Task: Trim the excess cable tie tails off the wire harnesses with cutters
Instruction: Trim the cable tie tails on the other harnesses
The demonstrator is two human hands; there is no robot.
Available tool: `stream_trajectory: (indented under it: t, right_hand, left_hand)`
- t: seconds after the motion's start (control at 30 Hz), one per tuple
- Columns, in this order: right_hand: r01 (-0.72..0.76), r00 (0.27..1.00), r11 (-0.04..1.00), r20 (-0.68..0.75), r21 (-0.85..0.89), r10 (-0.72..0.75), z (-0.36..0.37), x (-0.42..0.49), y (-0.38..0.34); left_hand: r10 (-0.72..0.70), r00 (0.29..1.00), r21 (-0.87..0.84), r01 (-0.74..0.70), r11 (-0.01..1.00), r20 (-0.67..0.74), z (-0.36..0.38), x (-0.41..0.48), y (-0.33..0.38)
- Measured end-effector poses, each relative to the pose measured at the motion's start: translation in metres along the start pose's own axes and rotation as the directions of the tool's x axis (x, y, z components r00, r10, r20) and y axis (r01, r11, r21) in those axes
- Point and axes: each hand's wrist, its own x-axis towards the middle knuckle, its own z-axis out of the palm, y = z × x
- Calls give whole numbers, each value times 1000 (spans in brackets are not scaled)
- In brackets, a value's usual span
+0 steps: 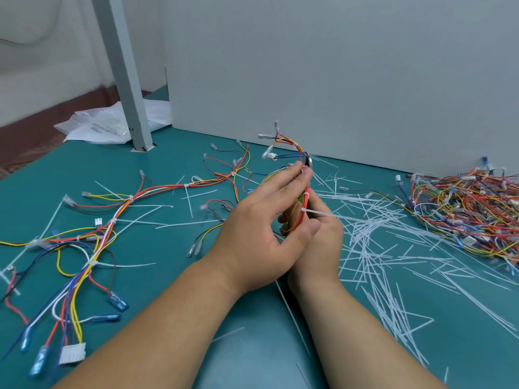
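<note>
Being held up mid-table [174,290]: wire harness [307,189] w/ untrimmed tie tail [331,216].
Loose harnesses [92,248] are spread at L; L hand [258,234] fingers are stretched, tips on the wires; R hand [323,248] fingers are clamped round it; cut tails [379,248] & harness pile [463,214] at R.

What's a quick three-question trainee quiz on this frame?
1. True or false: the held harness has an untrimmed cable tie tail sticking out to the right.
2. Where does the pile of harnesses lie? A: at the table's near left corner. B: on the right, near the wall. C: inside a box.
3. Fill in: the fingers of the ___ hand curl round the held harness.

Key: 1 true; 2 B; 3 the right hand.
</note>
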Motion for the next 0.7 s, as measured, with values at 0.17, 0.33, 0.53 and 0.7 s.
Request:
stream_trajectory:
  t: [0.17,0.33,0.53,0.7]
  right_hand:
    - [-2,1000,1000,-7,-17,2,0,-1,0]
    - [-25,1000,999,-1,27,25,2,-3,-1]
    - [20,999,994,-48,-103,-25,2,-3,-1]
    - [5,998,995,-56,-97,-10,4,-5,-3]
  left_hand:
    - [-14,999,3,15,1000,-31,1,0,1]
    - [-26,997,3,26,1000,-69,1,1,1]
    - [-27,997,-22,25,999,-77,1,2,-1]
    - [-24,996,-5,24,1000,-86,2,0,-4]
